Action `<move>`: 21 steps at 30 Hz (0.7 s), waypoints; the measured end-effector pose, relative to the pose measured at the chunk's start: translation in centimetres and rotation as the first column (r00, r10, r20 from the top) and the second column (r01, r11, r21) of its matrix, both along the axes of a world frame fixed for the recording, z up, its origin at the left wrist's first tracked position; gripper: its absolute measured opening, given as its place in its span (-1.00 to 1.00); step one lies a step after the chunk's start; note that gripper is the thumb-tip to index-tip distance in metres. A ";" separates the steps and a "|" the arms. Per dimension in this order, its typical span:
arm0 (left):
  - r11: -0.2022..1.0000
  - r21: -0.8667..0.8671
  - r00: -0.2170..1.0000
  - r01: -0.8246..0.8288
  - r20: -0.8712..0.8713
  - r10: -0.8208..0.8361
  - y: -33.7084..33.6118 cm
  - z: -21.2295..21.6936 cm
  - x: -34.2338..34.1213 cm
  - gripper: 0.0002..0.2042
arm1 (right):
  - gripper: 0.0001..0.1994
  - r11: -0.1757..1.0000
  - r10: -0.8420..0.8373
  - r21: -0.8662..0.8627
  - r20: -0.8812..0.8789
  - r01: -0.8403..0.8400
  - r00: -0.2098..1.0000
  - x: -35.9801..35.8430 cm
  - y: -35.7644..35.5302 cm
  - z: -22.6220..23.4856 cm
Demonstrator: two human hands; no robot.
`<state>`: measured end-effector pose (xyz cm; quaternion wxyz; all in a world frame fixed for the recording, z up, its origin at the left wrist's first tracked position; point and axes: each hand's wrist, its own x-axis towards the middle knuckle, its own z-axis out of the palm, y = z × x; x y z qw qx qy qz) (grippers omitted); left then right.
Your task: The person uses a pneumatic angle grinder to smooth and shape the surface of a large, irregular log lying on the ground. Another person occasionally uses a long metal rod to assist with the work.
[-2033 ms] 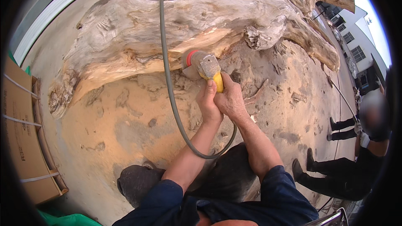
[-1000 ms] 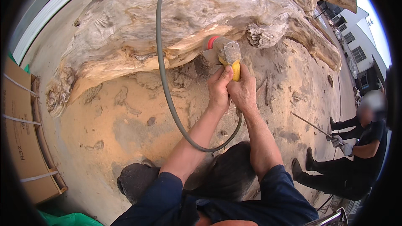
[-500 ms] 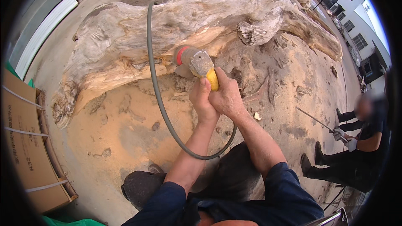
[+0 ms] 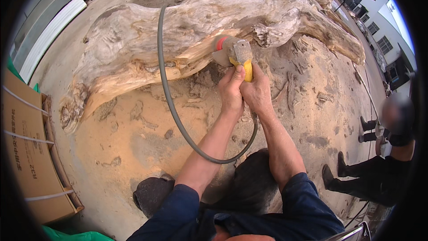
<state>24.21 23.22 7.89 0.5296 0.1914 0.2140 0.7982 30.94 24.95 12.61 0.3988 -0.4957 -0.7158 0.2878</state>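
Both my hands are closed around a yellow, dust-covered angle grinder (image 4: pixel 242 51) with a red ring at its disc. My left hand (image 4: pixel 231 91) wraps it from the left, its thumb along the top of the body. From the right, my right hand (image 4: pixel 257 91) grips the rear of the body, fingers partly hidden. The disc side faces the lower flank of a large weathered log (image 4: pixel 178 24), where pale wood is exposed; whether it touches cannot be told. A dark grey cable (image 4: pixel 168 98) loops from near my hands up over the log.
Sawdust (image 4: pixel 133 138) and bark pieces cover the ground beneath the log. A strapped cardboard box (image 4: pixel 33 151) stands at the left. At the right, a person (image 4: pixel 388 151) in dark clothes holds a long rod (image 4: pixel 369 90). Pale buildings stand behind.
Both hands and the grinder have moved right along the log and slightly away from me. The cable's lower loop has shifted right. The person at the right has swung the rod upward.
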 end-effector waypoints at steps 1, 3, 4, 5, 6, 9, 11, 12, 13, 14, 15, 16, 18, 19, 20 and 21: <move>1.000 -0.005 1.000 0.013 -0.023 -0.013 0.1 -0.2 0.0 -0.54 | -0.69 1.000 -0.013 -0.018 -0.010 0.013 1.000 0.1 0.0 0.0; 0.997 0.009 0.997 -0.077 -0.009 0.077 -0.7 0.2 0.3 -0.55 | -0.69 0.998 0.053 0.047 0.000 -0.053 0.999 -0.1 -0.6 0.1; 0.993 0.016 0.993 -0.121 -0.002 0.121 -1.2 0.3 0.3 -0.55 | -0.69 0.993 0.086 0.079 0.007 -0.086 0.996 -0.3 -0.9 0.1; 0.990 0.031 0.991 -0.137 0.007 0.137 -1.8 0.2 0.1 -0.56 | -0.68 0.992 0.106 0.072 0.027 -0.108 0.994 -0.8 -1.3 0.3; 0.987 0.046 0.988 -0.153 0.016 0.152 -2.3 0.0 -0.3 -0.56 | -0.68 0.990 0.126 0.065 0.048 -0.129 0.991 -1.2 -1.6 0.5; 0.991 0.017 0.991 -0.132 0.018 0.131 -2.3 0.5 -1.1 -0.58 | -0.66 0.989 0.125 0.072 0.053 -0.128 0.991 -1.7 -1.7 0.7; 0.995 -0.026 0.995 -0.100 0.019 0.101 -1.9 1.2 -0.6 -0.59 | -0.68 0.995 0.075 0.059 0.019 -0.076 0.997 -1.3 -1.5 0.7; 0.996 -0.020 0.996 -0.086 0.009 0.086 -1.5 1.2 -0.5 -0.59 | -0.70 0.998 0.067 0.021 -0.034 -0.066 0.997 -1.0 -1.3 0.9; 0.996 -0.011 0.996 -0.089 -0.005 0.089 -1.4 1.2 -0.5 -0.60 | -0.71 0.998 0.062 0.024 -0.032 -0.061 0.998 -0.9 -1.2 0.8; 0.996 -0.004 0.996 -0.088 -0.020 0.088 -1.4 1.0 -0.4 -0.60 | -0.71 0.998 0.052 0.026 -0.030 -0.052 0.998 -0.7 -1.0 0.5; 0.996 0.004 0.996 -0.087 -0.035 0.087 -1.4 0.9 -0.3 -0.60 | -0.71 0.999 0.043 0.028 -0.027 -0.042 0.999 -0.7 -1.0 0.4; 0.996 -0.015 0.996 -0.093 -0.005 0.093 -1.6 0.7 -0.3 -0.60 | -0.71 0.997 0.066 0.044 -0.010 -0.065 0.998 -0.9 -1.4 0.4; 0.988 -0.017 0.987 -0.153 0.039 0.154 -2.4 -0.2 -0.2 -0.60 | -0.70 0.990 0.130 0.046 0.036 -0.131 0.991 -1.2 -2.0 0.1; 0.983 -0.020 0.981 -0.184 0.062 0.184 -2.9 -0.5 -0.3 -0.60 | -0.69 0.985 0.162 0.046 0.059 -0.164 0.985 -1.4 -2.3 0.1; 0.972 -0.026 0.970 -0.234 0.060 0.235 -3.4 -0.7 -0.7 -0.58 | -0.66 0.979 0.186 -0.103 0.081 -0.177 0.979 -1.8 -2.7 0.4; 0.969 -0.013 0.967 -0.247 0.061 0.248 -3.9 -0.7 -1.0 -0.58 | -0.65 0.977 0.206 -0.067 0.078 -0.201 0.976 -2.3 -3.0 0.3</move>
